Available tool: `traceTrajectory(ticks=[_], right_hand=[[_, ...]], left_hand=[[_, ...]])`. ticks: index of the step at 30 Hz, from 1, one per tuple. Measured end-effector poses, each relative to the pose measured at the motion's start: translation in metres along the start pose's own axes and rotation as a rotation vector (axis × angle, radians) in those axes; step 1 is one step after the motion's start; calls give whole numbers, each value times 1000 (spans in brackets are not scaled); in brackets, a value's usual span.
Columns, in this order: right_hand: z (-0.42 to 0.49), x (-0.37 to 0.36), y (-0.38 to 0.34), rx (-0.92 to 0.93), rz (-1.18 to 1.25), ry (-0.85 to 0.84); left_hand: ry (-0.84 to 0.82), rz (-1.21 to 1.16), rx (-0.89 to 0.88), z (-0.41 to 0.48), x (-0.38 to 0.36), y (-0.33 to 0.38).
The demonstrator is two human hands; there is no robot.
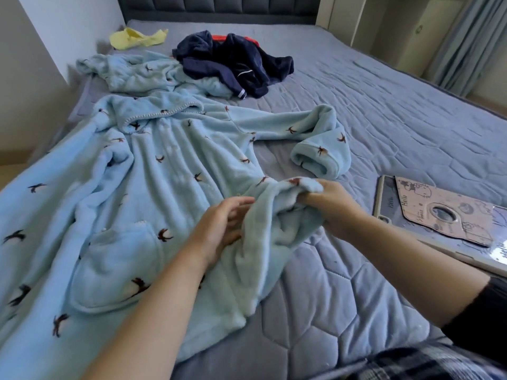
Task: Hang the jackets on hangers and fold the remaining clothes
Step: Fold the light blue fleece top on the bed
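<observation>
1. The pale blue robe (153, 187) lies spread on the bed (384, 105). Its hood is at the far end and its hem is nearest me, so its long axis runs away from me and slants to my left.
2. Most of the robe is to the left of my hands. I am working at its right-side edge, about halfway along its length.
3. My right hand (326, 201) is closed around a bunched handful of that edge and lifts it slightly off the bed.
4. My left hand (219, 229) is relaxed, with loose fingers laid against the fold just beside the bunch. It grips nothing.
5. The sleeve (318, 149) reaches out to the right beyond my right hand, and its cuff curls back towards me. I judge the right hand is nearer for bringing it in across the body.
6. Further up the bed are a second pale blue piece (131, 75), a navy garment (233, 61) heaped partly on it, and a yellow garment (137, 38) near the headboard.
7. A tablet (444, 215) in its case lies on the bed to my right, well apart from the robe.
</observation>
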State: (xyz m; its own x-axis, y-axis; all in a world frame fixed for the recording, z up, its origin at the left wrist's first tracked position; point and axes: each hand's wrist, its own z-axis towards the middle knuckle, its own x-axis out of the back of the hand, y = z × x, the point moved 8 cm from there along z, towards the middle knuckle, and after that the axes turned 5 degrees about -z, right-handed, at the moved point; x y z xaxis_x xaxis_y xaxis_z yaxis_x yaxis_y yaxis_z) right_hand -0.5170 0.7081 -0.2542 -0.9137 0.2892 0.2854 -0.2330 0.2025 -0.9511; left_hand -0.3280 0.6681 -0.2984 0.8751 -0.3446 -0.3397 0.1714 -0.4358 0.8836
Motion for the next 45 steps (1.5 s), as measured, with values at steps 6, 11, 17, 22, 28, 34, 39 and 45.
traceTrajectory(ticks=[6,11,17,22,28,34,39,45], right_hand=[[-26,36,-71,660,-1056,337],[-10,35,-28,337,-1504,-108],[-6,31,-2,270,-1423,-268],[-20,24,21,92,-1512,-662],[-9,43,12,-68,-1044,-528],[29,29,45,-80,-883,-53],[74,36,56,-454,-269,34],[125,-26,31,-478,-526,-194]], left_hand=[[-63,652,-323,-10,-34,19],[-320,1111,-308,-22,-75,-7],[-268,1661,-357,-21,-89,-56],[-658,1276,-266,-30,-102,-51],[-242,625,-401,-21,-74,-5],[-150,1763,-378,2,-66,-53],[-198,1510,-401,15,-68,-18],[322,1522,-513,67,-14,36]])
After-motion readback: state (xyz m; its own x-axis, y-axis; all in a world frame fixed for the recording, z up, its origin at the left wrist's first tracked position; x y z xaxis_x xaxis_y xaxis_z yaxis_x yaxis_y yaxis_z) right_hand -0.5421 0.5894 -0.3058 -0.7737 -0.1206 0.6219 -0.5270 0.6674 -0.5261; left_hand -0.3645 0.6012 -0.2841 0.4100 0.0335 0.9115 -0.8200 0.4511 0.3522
